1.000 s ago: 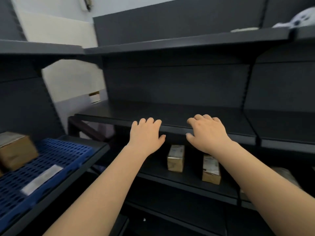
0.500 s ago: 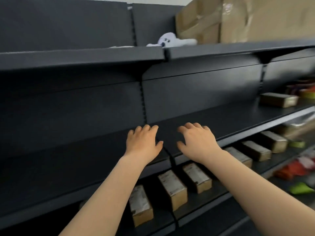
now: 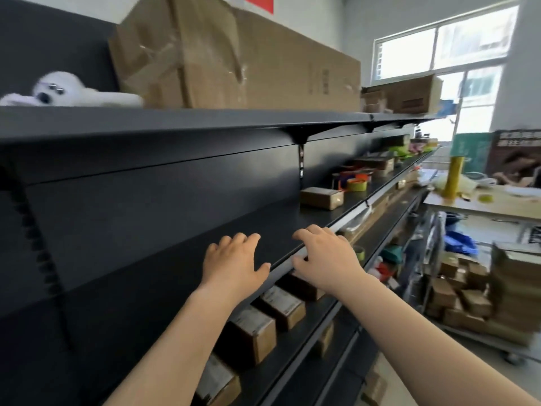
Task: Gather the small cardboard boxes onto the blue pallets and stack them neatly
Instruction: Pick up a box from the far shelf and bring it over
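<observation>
My left hand [image 3: 232, 263] and my right hand [image 3: 325, 256] hover palm-down over the front edge of a dark metal shelf [image 3: 175, 253], fingers spread, holding nothing. One small cardboard box [image 3: 321, 197] sits farther right on that same shelf. On the shelf below, several small labelled boxes [image 3: 282, 306] stand in a row, partly hidden under my arms. No blue pallet is in view.
A big taped carton [image 3: 234, 54] and a white plush toy [image 3: 58, 89] lie on the top shelf. Tape rolls and coloured items [image 3: 357, 183] crowd the shelf's far end. A wheeled cart [image 3: 468, 294] piled with small boxes stands right, beside a wooden table [image 3: 483, 203].
The view has swung right along the shelving; the blue pallet at the left is gone from sight. Both hands stay empty and spread over the shelf edge.
</observation>
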Tool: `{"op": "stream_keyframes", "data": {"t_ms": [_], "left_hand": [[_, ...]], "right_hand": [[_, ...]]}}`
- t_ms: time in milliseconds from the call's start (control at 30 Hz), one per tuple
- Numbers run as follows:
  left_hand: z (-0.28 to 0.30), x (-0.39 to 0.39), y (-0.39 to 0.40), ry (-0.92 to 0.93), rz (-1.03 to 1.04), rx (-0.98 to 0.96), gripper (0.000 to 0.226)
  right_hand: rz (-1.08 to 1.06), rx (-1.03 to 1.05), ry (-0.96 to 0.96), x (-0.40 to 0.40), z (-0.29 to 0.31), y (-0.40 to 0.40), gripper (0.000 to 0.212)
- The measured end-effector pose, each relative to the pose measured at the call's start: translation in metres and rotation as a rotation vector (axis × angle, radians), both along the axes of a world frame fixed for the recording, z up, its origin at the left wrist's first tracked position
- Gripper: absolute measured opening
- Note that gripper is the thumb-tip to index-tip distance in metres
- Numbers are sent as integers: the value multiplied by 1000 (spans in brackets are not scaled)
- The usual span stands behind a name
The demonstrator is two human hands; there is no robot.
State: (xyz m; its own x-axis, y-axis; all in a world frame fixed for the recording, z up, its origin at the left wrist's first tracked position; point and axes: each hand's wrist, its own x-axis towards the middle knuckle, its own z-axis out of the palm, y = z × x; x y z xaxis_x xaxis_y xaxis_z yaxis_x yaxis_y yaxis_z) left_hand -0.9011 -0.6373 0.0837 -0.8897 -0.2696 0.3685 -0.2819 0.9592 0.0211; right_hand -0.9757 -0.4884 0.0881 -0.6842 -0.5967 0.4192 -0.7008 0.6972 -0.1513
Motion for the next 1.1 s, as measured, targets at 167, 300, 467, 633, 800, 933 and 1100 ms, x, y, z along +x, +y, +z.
{"op": "stream_keyframes", "data": {"t_ms": [167, 300, 467, 633, 800, 933, 1100], "left_hand": [[3, -81, 37, 11, 1, 11, 61], [4, -138, 60, 32, -1, 41, 60], [-2, -205, 77, 33, -23, 106, 60], [-12, -270, 73, 59, -8, 205, 62], [-26, -338, 56, 102, 18, 352, 61], [-34, -385, 39, 128, 23, 455, 62], [-38, -431, 25, 157, 38, 592, 60]], "right_hand": [[-8, -6, -9, -79, 4, 37, 48], [1, -33, -23, -136, 8, 62, 49], [-1, -57, -82, -204, 8, 82, 47], [12, -75, -149, -268, 0, 75, 44], [32, -125, -235, -337, -13, 50, 42], [53, -186, -300, -389, -19, 28, 42], [74, -251, -342, -439, -28, 8, 44]]}}
